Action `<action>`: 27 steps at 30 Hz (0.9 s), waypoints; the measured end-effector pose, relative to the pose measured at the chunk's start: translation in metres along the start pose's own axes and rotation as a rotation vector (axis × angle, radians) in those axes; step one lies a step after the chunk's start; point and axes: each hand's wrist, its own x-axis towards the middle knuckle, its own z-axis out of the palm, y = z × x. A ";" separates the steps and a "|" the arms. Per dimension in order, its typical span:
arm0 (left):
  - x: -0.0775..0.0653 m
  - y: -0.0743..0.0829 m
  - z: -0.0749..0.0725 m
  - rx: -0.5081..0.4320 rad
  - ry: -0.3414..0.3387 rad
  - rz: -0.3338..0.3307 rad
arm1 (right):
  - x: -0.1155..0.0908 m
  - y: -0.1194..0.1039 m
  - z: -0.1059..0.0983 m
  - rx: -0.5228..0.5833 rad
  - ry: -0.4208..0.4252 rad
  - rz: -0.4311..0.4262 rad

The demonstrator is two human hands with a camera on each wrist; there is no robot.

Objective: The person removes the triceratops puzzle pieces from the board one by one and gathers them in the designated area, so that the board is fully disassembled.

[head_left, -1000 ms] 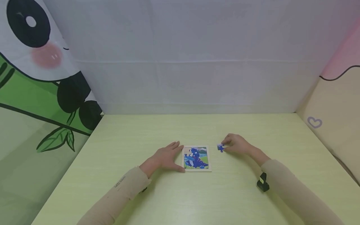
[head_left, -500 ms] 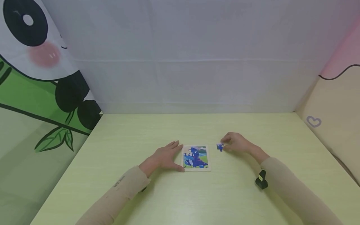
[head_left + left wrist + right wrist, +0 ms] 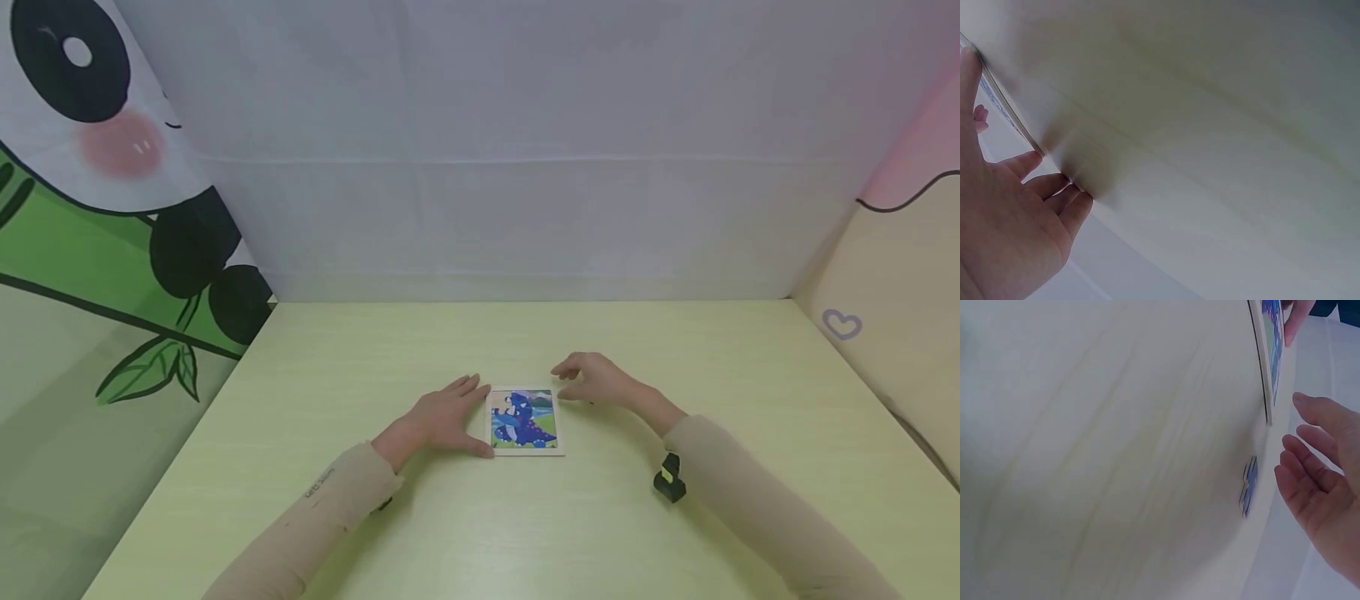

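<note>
A small framed jigsaw puzzle [image 3: 523,422] with a blue dinosaur picture lies flat on the table; a pale patch shows at its upper left. My left hand [image 3: 448,418] rests against its left edge, thumb and fingers spread, the thumb at the near corner. At the upper right corner of the frame, my right hand [image 3: 596,381] hovers with loosely bent fingers and nothing between them. A loose blue puzzle piece [image 3: 1249,486] lies on the table below the right hand in the right wrist view; in the head view that hand hides nearly all of it.
The pale wooden table [image 3: 420,533] extends around the puzzle on all sides. Behind it stands a light grey cloth wall [image 3: 525,167]. Printed panels flank the table, a panda panel [image 3: 120,208] at left and a beige and pink one [image 3: 900,275] at right.
My right hand has let go of the blue puzzle piece and moved left to the frame's upper right corner. The left hand has stayed at the puzzle's left edge.
</note>
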 end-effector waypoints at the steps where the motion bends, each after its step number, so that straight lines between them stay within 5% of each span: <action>1: 0.000 0.000 0.000 0.002 -0.001 -0.001 | 0.002 -0.003 0.003 0.004 -0.006 -0.005; 8: 0.001 0.000 0.000 -0.007 -0.008 -0.009 | 0.016 -0.018 0.021 0.042 -0.045 0.005; 19: 0.000 0.000 0.001 -0.014 0.005 0.004 | 0.023 -0.028 0.029 -0.064 -0.073 -0.036; 27: 0.000 0.001 0.000 0.004 0.004 -0.003 | 0.025 -0.031 0.030 -0.013 -0.063 0.052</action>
